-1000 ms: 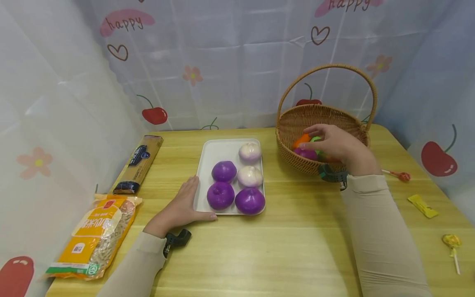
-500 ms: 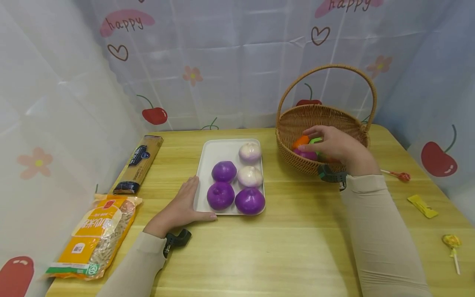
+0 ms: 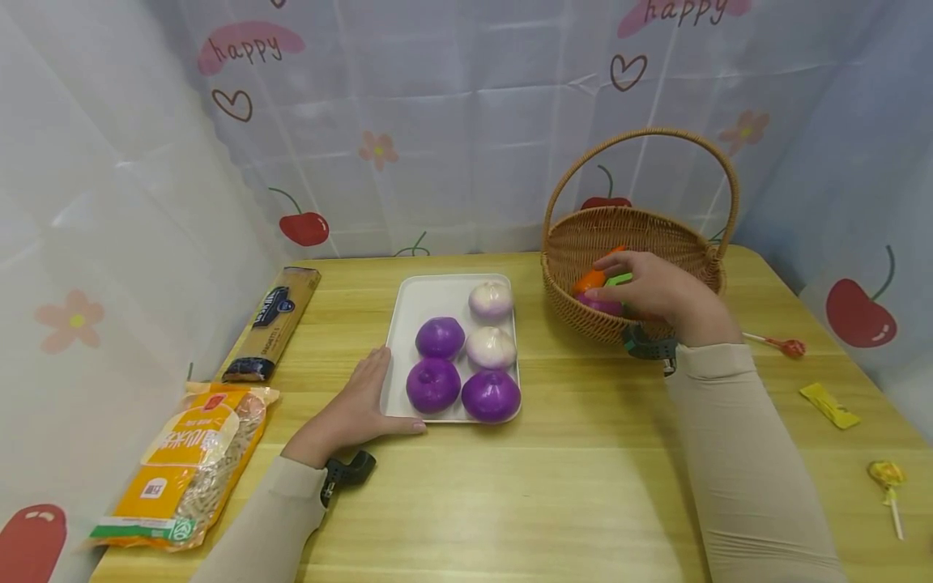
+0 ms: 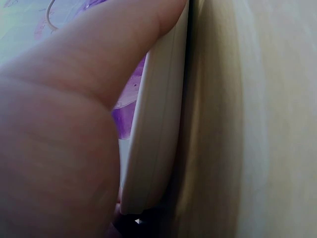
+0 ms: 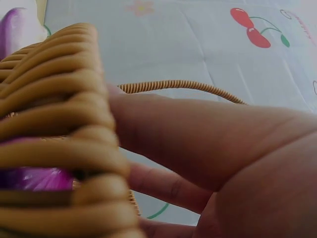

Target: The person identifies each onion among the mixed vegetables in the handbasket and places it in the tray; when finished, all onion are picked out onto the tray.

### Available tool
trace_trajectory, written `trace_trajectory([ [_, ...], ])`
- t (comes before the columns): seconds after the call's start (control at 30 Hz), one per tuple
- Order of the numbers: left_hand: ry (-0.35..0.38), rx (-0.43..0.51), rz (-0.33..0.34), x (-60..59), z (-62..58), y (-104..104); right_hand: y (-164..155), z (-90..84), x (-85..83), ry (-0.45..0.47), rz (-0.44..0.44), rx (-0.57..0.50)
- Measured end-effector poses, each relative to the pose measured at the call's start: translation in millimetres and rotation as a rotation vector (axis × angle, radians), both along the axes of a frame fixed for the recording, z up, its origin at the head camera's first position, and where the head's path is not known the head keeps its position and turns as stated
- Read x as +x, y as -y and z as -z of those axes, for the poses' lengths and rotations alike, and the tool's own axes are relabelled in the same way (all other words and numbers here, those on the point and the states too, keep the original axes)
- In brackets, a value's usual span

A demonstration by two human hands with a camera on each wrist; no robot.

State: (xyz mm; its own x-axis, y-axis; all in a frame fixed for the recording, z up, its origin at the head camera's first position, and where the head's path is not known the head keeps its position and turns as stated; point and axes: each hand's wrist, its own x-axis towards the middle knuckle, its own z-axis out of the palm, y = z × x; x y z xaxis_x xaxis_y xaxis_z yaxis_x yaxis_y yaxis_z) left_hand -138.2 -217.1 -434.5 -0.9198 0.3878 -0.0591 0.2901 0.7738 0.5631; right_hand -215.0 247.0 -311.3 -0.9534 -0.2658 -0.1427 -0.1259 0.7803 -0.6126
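- While your hands work on the wooden table, the woven basket sits at the back right so you can reach in;
- the white tray lies longways away from you, with purple and white onions; your left hand lies flat against its near corner, likely to keep it from sliding;
- your right hand is inside the basket, over a purple onion by an orange thing; I cannot tell if it grips it.
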Motion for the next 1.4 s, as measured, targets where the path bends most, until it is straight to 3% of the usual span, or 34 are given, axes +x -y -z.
trace_trajectory([
  [0.83,-0.007,0.004,-0.003,1.0,0.2,-0.3,-0.4,6.2,-2.9,0.02,-0.028,0.007],
  [1.4,-0.013,0.001,0.002,-0.7,3.3,0.9,1.9,7.0,-2.9,0.0,-0.039,0.089],
])
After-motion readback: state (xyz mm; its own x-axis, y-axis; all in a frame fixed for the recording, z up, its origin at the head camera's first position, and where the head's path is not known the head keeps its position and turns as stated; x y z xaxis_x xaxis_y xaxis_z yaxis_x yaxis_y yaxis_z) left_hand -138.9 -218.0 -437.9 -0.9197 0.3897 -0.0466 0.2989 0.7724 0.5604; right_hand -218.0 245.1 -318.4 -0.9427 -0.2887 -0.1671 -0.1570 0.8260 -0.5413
